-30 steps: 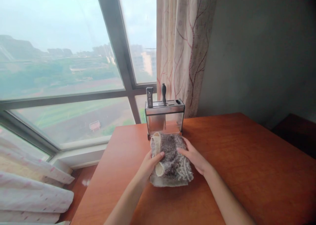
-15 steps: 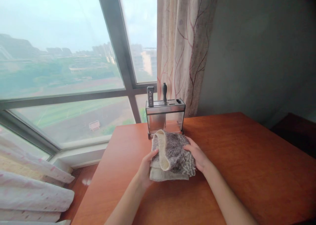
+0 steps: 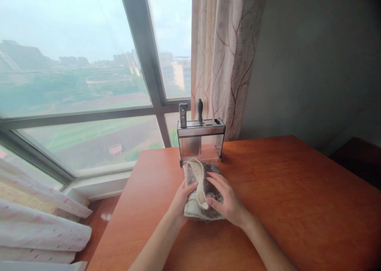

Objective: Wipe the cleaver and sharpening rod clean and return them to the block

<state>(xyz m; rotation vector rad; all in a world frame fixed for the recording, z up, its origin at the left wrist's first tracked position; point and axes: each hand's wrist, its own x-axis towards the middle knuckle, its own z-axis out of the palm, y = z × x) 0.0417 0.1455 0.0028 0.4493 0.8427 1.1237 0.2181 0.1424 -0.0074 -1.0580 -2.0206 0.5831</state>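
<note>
A thick folded cloth [image 3: 197, 175], fuzzy grey-brown with a cream underside showing in the turned-over fold, is between my hands above the near part of the table. My left hand [image 3: 178, 205] grips its left edge, thumb on top and the other fingers hidden beneath. Across the cloth's right part lies my right hand [image 3: 228, 201], fingers stretched out and apart, touching the fuzzy side. Just behind the cloth stands a knife block [image 3: 205, 131] with clear walls. A grey handle [image 3: 183, 115] and a black handle [image 3: 200, 111] stick up from its top.
The reddish-brown wooden table [image 3: 282, 191] stretches away to the right. Its left edge runs beside the window [image 3: 74, 84]. A patterned curtain [image 3: 228, 56] hangs behind the knife block, and another curtain [image 3: 38, 227] is at lower left.
My right hand has moved left from the cloth's right edge onto its top, fingers spreading. The cloth's right side is now tucked in and narrower. My left hand keeps its hold.
</note>
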